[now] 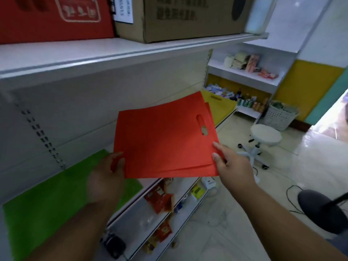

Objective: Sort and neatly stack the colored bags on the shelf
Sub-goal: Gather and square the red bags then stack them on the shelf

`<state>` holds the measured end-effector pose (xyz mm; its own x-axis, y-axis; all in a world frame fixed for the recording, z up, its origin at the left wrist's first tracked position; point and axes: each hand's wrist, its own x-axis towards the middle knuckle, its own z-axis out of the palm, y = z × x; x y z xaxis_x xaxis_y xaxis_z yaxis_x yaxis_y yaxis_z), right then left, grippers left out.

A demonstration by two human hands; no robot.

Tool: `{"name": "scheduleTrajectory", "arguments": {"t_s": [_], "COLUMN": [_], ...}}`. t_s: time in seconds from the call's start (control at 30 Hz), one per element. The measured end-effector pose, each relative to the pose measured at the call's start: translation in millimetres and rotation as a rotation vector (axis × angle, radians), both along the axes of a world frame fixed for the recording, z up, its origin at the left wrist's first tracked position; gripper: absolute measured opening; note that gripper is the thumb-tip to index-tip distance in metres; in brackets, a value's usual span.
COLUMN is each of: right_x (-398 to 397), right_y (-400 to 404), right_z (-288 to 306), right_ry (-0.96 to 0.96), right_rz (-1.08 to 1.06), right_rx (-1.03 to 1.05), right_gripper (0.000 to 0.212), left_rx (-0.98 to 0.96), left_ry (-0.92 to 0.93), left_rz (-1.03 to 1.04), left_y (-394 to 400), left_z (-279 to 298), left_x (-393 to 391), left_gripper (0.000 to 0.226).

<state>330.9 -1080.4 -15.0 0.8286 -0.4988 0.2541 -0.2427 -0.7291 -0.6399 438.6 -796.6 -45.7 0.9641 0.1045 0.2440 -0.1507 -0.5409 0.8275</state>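
Left hand (107, 178), blurred, grips the near-left corner of a small stack of flat orange-red non-woven bags with die-cut handle slots (165, 142); thumb over the edge, the rest of the fingers hidden underneath. Right hand (230, 166) pinches the near-right corner, thumb on top and forefinger lying along the edge. Both grips hold the same stack; at least two, maybe three bags, edges slightly fanned at the near and right sides.

The stack is held up in the air above the white metal shelf (120, 53), between a flat green non-woven bag pile (47, 194) lying on the shelf at near left and a flat yellow non-woven bag pile (220, 106) further right along it. Whether the far edge touches the shelf cannot be told.

To do this step well, my read: square the fanned edges first, tapping them together, then lay the stack flat in the gap between green and yellow, no overlap onto either colour.

Orientation: the bags tilt, far-right corner raised. The handle slot (201, 127) sits at the right side, so the bag mouth points right and the long axis runs roughly left to right, slightly skewed against the shelf edge.

Beyond: a white round stool (265, 136) and a white basket (280, 115) on the floor.
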Motion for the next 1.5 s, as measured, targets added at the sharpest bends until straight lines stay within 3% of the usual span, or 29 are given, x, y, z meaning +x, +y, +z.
{"name": "scheduleTrajectory", "arguments": {"t_s": [0.27,0.4,0.57,0.8,1.3,1.5], "right_x": [123.6,182.0,227.4,260.6,268.4,249.7], "right_y": [-93.3,-125.6,-150.6,-163.8,-168.9,-139.6], "right_z": [-31.2,-41.5,-47.8,-65.4,-68.5,-45.6], "right_ry": [0.023,0.099,0.268,0.329,0.381,0.261], "right_rz": [0.334,0.572,0.725,0.788,0.765,0.818], "right_rx": [-0.001,-0.017,-0.04,-0.171,-0.566,-0.603], "right_gripper": [0.04,0.041,0.041,0.04,0.035,0.05], "left_rx": [0.082,0.137,0.257,0.512,0.729,0.728], "left_ry": [0.058,0.159,0.273,0.361,0.443,0.426], "left_rz": [0.262,0.431,0.567,0.543,0.493,0.5], "left_y": [-69.1,-97.7,-137.5,-170.5,-180.9,-171.3], "left_z": [-24.4,-37.1,-44.0,-50.3,-53.7,-42.9], "left_x": [36.3,30.8,25.5,27.8,46.4,24.9], "left_gripper": [0.025,0.024,0.024,0.024,0.029,0.044]}}
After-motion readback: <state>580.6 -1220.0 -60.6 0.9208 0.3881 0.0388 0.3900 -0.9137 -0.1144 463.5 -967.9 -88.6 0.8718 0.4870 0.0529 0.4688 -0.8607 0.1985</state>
